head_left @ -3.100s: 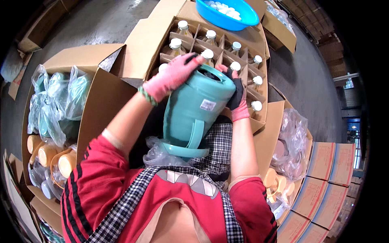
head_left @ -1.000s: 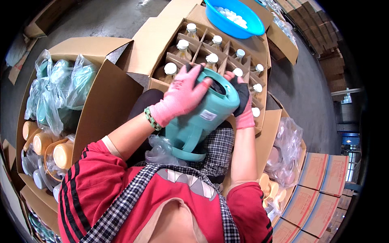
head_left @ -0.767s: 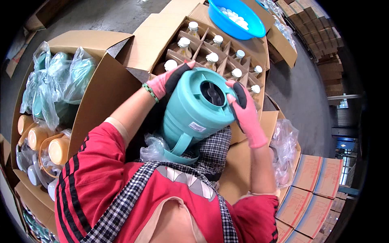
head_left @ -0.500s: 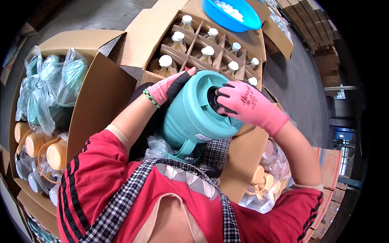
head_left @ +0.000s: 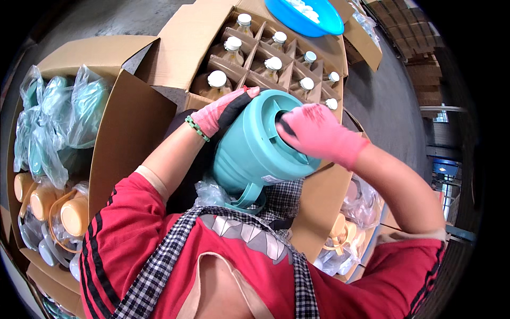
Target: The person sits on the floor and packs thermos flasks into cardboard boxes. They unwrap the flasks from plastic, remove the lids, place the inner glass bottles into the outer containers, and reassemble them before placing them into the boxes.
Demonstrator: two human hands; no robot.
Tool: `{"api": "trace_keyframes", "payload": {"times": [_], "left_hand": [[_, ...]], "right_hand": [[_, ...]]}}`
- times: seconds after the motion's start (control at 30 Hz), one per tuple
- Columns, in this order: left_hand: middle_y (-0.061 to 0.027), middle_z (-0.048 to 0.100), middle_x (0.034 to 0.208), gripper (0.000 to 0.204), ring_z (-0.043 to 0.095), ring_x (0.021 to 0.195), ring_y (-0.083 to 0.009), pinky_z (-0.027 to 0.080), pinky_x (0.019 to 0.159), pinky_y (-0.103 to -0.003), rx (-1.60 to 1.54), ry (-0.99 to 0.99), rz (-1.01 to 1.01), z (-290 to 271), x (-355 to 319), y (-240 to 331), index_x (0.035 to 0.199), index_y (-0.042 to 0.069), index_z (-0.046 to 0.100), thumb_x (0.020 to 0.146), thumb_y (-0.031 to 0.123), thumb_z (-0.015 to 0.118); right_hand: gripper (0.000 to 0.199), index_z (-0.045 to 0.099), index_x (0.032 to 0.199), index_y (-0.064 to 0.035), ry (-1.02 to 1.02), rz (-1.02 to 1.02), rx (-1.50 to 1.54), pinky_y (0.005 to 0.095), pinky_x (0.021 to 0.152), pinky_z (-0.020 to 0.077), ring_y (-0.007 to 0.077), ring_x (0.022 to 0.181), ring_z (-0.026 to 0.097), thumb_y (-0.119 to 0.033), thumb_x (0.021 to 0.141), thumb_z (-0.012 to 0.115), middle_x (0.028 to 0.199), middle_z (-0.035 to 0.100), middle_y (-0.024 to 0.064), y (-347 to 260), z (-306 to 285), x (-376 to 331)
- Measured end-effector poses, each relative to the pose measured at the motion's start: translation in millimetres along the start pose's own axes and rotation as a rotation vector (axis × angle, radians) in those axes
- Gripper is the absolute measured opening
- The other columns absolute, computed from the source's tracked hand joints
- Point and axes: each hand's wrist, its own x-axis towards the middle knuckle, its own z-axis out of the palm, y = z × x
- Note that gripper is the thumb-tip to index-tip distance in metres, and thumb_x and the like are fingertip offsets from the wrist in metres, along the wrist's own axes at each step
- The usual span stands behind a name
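The teal jug [head_left: 247,146] tilts at the near side of the bottle carton [head_left: 178,59]. The left hand [head_left: 226,110] holds it, fingers curved; the right hand [head_left: 321,134] bends its fingers over the jug's top, grip hidden.

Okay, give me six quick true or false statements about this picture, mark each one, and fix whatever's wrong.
1. The left hand touches the side of the teal container. True.
2. The divided carton holds capped bottles. True.
3. The right hand is among the bottles. False: it is at the end of the teal container.
4. Both hands are bare. False: both wear pink and black gloves.
5. A blue basin is near the top of the picture, beyond the teal container. True.
6. The basin holds black pieces. False: the pieces in it are white.
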Motion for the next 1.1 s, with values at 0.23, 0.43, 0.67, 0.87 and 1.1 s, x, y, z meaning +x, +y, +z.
{"api": "trace_keyframes", "payload": {"times": [0.23,0.43,0.67,0.87,1.1], "left_hand": [[-0.0105,0.051,0.114,0.064,0.049,0.103,-0.0152,0.039,0.090,-0.029,0.028,-0.030,0.049,-3.9,-2.2,2.6,0.120,-0.002,0.042,0.083,0.050,0.045],[-0.0102,0.053,0.111,0.057,0.052,0.099,-0.0152,0.041,0.088,-0.028,-0.010,0.013,0.017,-4.3,4.3,-7.5,0.118,0.000,0.044,0.086,0.047,0.041],[-0.0106,0.055,0.108,0.051,0.054,0.096,-0.0170,0.042,0.087,-0.030,-0.141,0.092,-0.016,-9.6,7.7,-12.3,0.117,0.000,0.045,0.089,0.041,0.038],[-0.0104,0.058,0.104,0.048,0.056,0.093,-0.0168,0.045,0.083,-0.029,-0.213,0.138,-0.041,-7.0,6.8,-10.8,0.113,0.001,0.049,0.089,0.040,0.037],[-0.0084,0.059,0.098,0.044,0.055,0.088,-0.0160,0.043,0.082,-0.030,-0.096,0.239,-0.034,-19.3,8.6,-23.8,0.110,0.002,0.051,0.090,0.039,0.037]], "right_hand": [[0.010,0.054,0.070,-0.0045,0.097,-0.150,0.347,0.0290,0.065,0.0443,0.0174,0.073,0.054,-0.014,0.072,0.055,0.085,0.059,0.0077,10.5,-14.3,-10.2],[0.016,0.056,0.072,-0.0077,-0.074,-0.406,-0.046,0.0354,0.074,0.0443,0.0256,0.076,0.053,-0.024,0.074,0.054,0.090,0.057,0.0126,20.7,-11.9,-2.5],[0.041,0.056,0.083,0.0035,-0.181,0.408,0.560,0.0365,0.068,0.0434,0.0310,0.071,0.056,-0.037,0.079,0.050,0.078,0.058,0.0192,-1.0,-16.8,7.0],[0.040,0.057,0.083,0.0026,0.695,0.397,0.732,0.0346,0.065,0.0438,0.0269,0.069,0.057,-0.037,0.081,0.050,0.070,0.057,0.0154,-51.2,6.8,-65.3],[0.056,0.060,0.085,0.0029,0.019,0.645,1.328,0.0353,0.067,0.0441,0.0259,0.073,0.059,-0.051,0.073,0.059,0.077,0.061,0.0168,-125.8,161.9,-55.1]]}}
